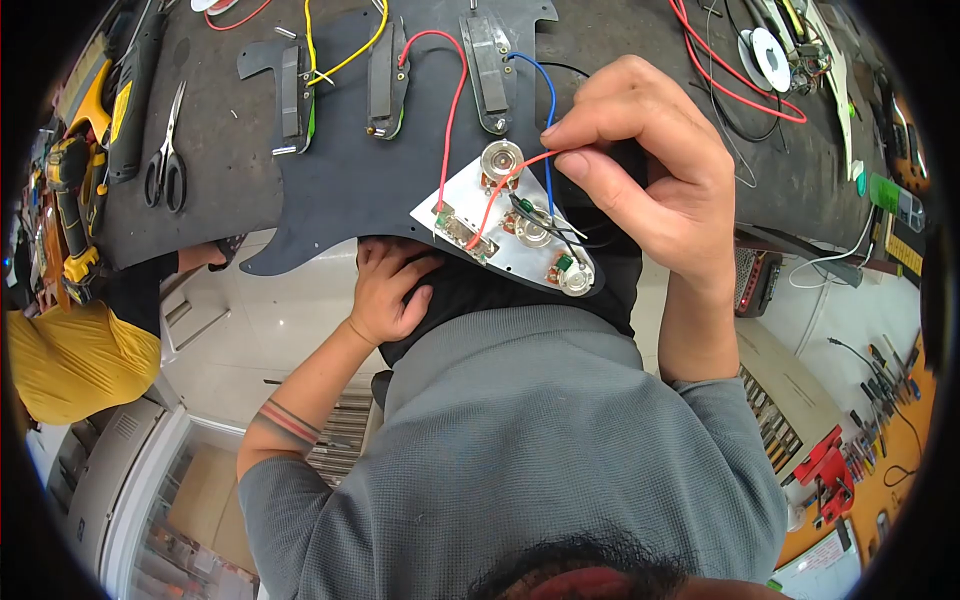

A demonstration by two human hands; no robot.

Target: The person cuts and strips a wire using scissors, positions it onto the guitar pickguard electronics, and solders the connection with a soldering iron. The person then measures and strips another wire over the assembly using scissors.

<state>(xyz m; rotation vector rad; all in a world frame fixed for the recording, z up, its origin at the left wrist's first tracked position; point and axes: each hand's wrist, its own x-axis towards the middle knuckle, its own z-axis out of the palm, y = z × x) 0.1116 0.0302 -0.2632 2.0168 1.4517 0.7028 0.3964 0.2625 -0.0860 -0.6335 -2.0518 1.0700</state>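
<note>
A black guitar pickguard (345, 195) lies back-side up, its near end reaching past the table edge above my lap. My right hand (650, 160) pinches the loose end of a red wire (512, 172) between thumb and forefinger. That wire runs down to the pickup selector switch (465, 235) on a silvery shield plate (440, 195). Beside the switch sit three potentiometers, one being the upper potentiometer (501, 160). Three pickups, among them the middle pickup (385, 85), carry yellow, red and blue leads. My left hand (388, 290) rests on my lap by the pickguard's near edge, fingers spread, holding nothing.
Black-handled scissors (167, 165) and a yellow power tool (75, 200) lie on the left of the dark table. White wire spools (768, 58) and red cable (740, 95) are at the upper right. Another person in a yellow garment (85, 355) is at the left.
</note>
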